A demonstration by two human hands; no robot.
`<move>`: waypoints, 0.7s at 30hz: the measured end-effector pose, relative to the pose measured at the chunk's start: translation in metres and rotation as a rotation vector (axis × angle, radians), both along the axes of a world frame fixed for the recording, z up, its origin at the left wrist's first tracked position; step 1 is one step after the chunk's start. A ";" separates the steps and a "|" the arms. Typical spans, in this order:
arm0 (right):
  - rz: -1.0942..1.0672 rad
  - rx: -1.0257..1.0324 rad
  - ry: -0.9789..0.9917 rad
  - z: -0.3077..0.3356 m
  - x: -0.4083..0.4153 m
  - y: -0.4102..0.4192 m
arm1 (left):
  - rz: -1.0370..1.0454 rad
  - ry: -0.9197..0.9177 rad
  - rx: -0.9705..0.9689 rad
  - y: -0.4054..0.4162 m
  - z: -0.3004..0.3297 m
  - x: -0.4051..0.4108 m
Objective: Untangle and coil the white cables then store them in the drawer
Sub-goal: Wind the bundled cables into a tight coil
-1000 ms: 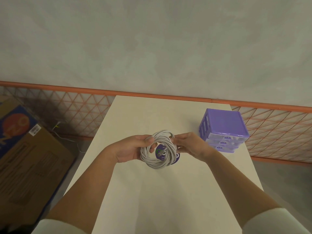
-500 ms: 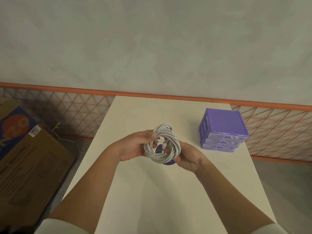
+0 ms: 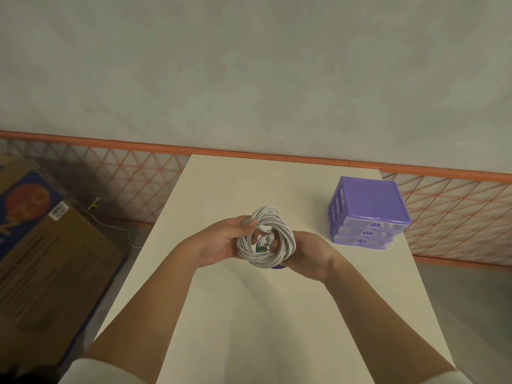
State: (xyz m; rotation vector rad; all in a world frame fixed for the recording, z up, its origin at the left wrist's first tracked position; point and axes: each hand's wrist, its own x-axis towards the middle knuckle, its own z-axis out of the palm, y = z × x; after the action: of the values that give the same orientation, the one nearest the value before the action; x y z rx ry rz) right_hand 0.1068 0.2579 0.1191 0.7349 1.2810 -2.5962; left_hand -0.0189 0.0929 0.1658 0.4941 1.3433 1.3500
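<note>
A white cable (image 3: pixel 279 252), wound into a tight round coil, is held above the middle of the cream table (image 3: pixel 249 314). My left hand (image 3: pixel 219 242) grips the coil's left side, thumb over the top loops. My right hand (image 3: pixel 307 254) cups it from below and the right, fingers hidden behind the loops. A white plug end lies inside the ring. A small purple round thing (image 3: pixel 278 267) peeks out under the coil. The purple drawer unit (image 3: pixel 367 207) with three clear drawers, all closed, stands on the table to the right.
A cardboard box (image 3: pixel 47 259) stands on the floor left of the table. An orange lattice barrier (image 3: pixel 116 176) runs behind the table along the wall. A thin white wire (image 3: pixel 110 225) trails on the floor at the left.
My right hand has slid from the coil's right side down under it. The coil has tipped up more upright and the loops look tighter.
</note>
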 end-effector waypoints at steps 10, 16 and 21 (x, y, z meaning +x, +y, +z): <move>0.143 0.187 -0.063 0.020 0.008 0.007 | 0.046 0.230 -0.038 0.009 -0.007 0.003; 0.072 0.409 -0.167 0.017 -0.001 -0.006 | 0.091 0.341 -0.072 0.015 -0.015 0.010; -0.148 0.707 -0.278 0.015 -0.012 -0.026 | 0.172 0.384 -0.083 0.018 -0.021 0.014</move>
State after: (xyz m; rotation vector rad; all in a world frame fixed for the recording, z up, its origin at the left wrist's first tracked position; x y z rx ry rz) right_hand 0.0945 0.2323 0.1342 1.2777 2.1177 -1.9941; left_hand -0.0045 0.1109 0.1444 0.6145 1.7829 1.3764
